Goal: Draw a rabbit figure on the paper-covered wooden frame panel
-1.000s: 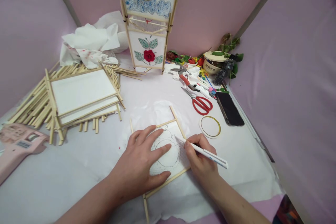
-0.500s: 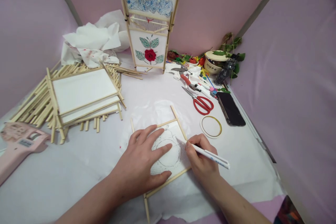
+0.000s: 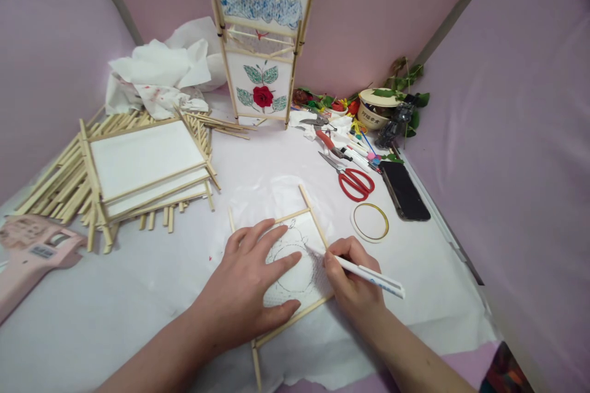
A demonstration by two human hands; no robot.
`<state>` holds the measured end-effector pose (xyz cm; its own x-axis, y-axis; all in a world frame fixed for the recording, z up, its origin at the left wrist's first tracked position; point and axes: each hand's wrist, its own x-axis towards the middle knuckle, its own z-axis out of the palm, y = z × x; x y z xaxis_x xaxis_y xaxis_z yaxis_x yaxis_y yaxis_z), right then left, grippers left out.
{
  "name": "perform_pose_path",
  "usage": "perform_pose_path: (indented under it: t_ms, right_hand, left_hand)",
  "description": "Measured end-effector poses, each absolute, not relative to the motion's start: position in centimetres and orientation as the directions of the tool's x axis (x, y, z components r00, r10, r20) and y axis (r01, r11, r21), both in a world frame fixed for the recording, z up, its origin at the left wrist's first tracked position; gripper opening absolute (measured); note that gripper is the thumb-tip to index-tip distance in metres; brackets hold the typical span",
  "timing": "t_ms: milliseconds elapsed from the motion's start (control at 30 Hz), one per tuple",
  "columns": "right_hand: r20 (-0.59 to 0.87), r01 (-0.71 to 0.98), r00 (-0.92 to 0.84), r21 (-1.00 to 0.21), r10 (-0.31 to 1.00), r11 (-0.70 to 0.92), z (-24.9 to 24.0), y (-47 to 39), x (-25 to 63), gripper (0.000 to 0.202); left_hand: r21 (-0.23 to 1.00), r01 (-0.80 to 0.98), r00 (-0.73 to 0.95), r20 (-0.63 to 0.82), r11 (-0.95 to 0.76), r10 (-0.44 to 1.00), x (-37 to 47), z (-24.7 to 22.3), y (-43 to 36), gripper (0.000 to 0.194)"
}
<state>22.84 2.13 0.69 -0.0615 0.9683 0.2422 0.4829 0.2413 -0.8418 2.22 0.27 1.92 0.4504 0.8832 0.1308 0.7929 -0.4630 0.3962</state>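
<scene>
In the head view, my left hand (image 3: 252, 276) lies with spread fingers over the left part of a white paper panel (image 3: 295, 270) set in a thin wooden stick frame (image 3: 318, 221). A circle and some curved lines are drawn on the panel in fine dark strokes; my fingers cover part of the drawing. Pinched in my right hand (image 3: 353, 276) is a white pen (image 3: 369, 273), tilted, its tip at the paper near the upper right of the circle. The right hand rests over the frame's right side.
Left are a pink glue gun (image 3: 41, 252), wooden sticks (image 3: 55, 184), framed panels (image 3: 142, 159) and crumpled paper (image 3: 161, 70). A decorated lantern (image 3: 260, 83) stands behind. Right are red-handled scissors (image 3: 354, 184), a tape roll (image 3: 370, 222), a phone (image 3: 405, 190) and a lidded bowl (image 3: 371, 116).
The pen tip has shifted slightly left and down along the paper with my right hand. Dark strokes there have grown a little. My left hand keeps its place.
</scene>
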Motion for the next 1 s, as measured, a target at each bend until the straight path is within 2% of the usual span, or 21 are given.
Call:
perform_pose_path:
  t_ms: [500, 900, 1000]
  right_hand:
    - [0.200, 0.526, -0.026, -0.831, 0.980, 0.183, 0.67, 2.24, 22.90, 0.011]
    - [0.178, 0.493, -0.006, -0.856, 0.984, 0.158, 0.41, 2.19, 22.99, 0.012]
    - [0.194, 0.440, -0.006, -0.881, 0.981, 0.177, 0.05, 2.09, 23.06, 0.013]
  left_hand:
    - [0.399, 0.794, 0.451, 0.123, -0.460, 0.884, 2.24, 1.91, 0.30, 0.050]
    - [0.392, 0.797, 0.452, 0.118, -0.460, 0.884, 2.15, 1.86, 0.21, 0.051]
    - [0.399, 0.792, 0.449, 0.131, -0.462, 0.884, 2.15, 1.87, 0.18, 0.051]
